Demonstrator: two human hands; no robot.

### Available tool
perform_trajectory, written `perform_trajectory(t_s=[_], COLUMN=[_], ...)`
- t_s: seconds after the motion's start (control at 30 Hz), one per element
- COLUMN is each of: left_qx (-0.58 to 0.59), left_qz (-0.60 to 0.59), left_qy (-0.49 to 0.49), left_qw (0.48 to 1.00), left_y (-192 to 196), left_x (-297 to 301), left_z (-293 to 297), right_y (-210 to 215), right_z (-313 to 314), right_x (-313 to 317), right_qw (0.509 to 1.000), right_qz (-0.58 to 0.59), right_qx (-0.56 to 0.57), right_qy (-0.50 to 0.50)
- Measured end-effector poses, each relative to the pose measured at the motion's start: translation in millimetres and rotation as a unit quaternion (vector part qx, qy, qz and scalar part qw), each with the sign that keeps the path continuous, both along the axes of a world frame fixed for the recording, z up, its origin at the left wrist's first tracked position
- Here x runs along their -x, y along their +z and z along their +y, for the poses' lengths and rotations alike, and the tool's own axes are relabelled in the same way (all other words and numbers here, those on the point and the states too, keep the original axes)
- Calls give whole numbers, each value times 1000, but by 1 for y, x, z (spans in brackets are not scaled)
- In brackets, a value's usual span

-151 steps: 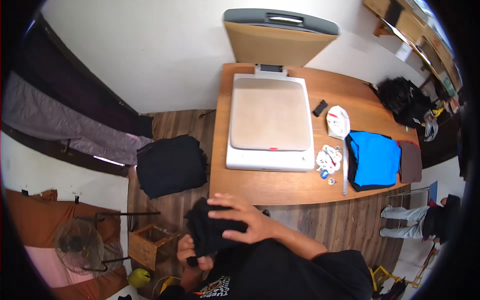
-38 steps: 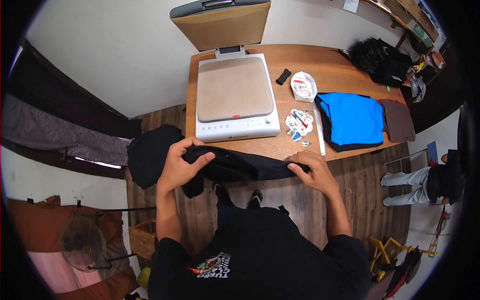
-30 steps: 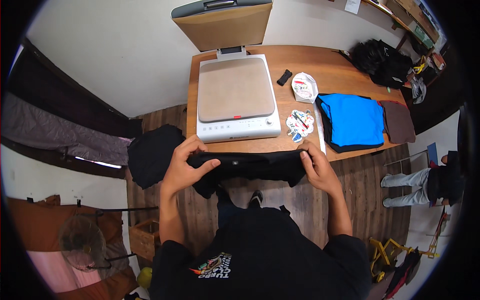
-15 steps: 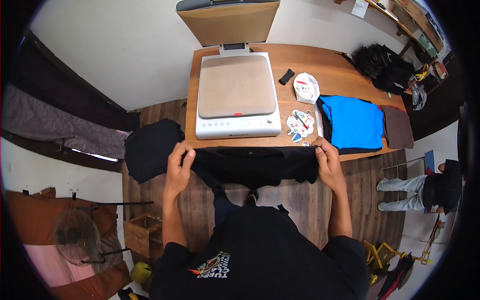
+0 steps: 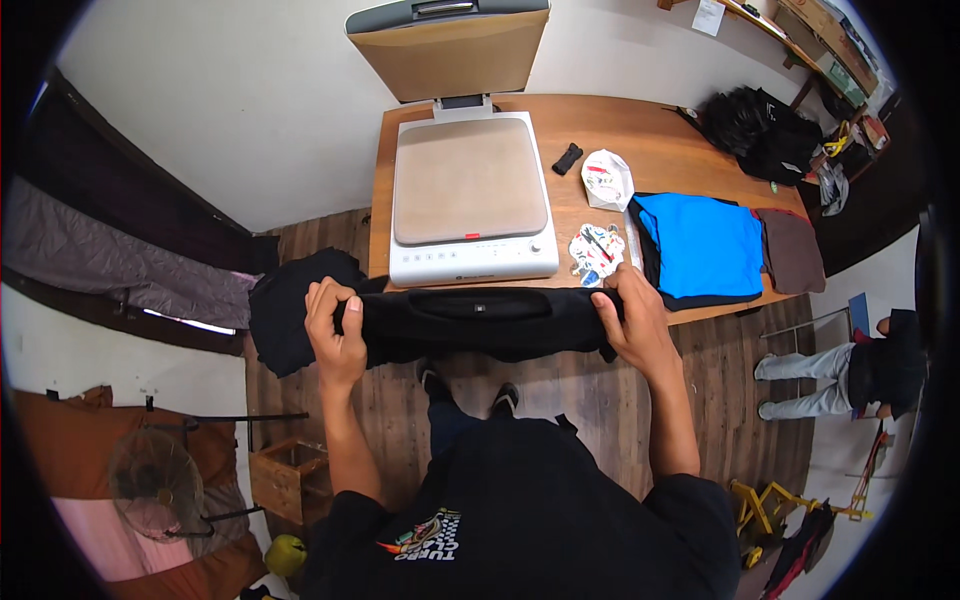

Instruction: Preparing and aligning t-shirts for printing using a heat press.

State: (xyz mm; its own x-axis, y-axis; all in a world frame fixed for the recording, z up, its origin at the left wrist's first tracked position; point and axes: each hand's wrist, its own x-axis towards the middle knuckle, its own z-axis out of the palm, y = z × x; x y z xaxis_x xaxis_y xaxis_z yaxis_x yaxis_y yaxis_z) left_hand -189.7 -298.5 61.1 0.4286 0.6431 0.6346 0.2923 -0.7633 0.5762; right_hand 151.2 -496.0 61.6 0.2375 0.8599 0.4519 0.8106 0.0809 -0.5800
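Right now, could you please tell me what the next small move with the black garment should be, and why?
I would probably ease the black garment up and forward over the beige pad: the left hand and right hand hold it spread by its ends, just in front of the white press, whose lid stands raised.

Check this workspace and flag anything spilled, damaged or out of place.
Nothing looks spilled or damaged. The only untidy spot is the loose cluster of printed white pieces on the table, lying outside the nearby white container. The black garment held between the left hand and right hand shows no visible tear.
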Motion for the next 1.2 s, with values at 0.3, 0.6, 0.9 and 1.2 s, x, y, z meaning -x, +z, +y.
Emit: perform_trajectory(t_s=[0.3,0.6,0.9,1.2], left_qx=[-55,-75,-26,-86], left_qz=[79,63,18,31], left_qy=[77,52,84,36], left_qw=[992,994,996,995], left_y=[-8,21,47,58], left_x=[15,11,-5,3], left_z=[0,11,38,55], right_y=[4,16,48,48], right_z=[4,15,29,31], right_x=[9,-11,-49,-47], right_qw=[978,986,989,987], right_qz=[-204,-71,-67,-65], right_qx=[13,-137,-129,-116], right_qy=[-35,-61,-9,-92])
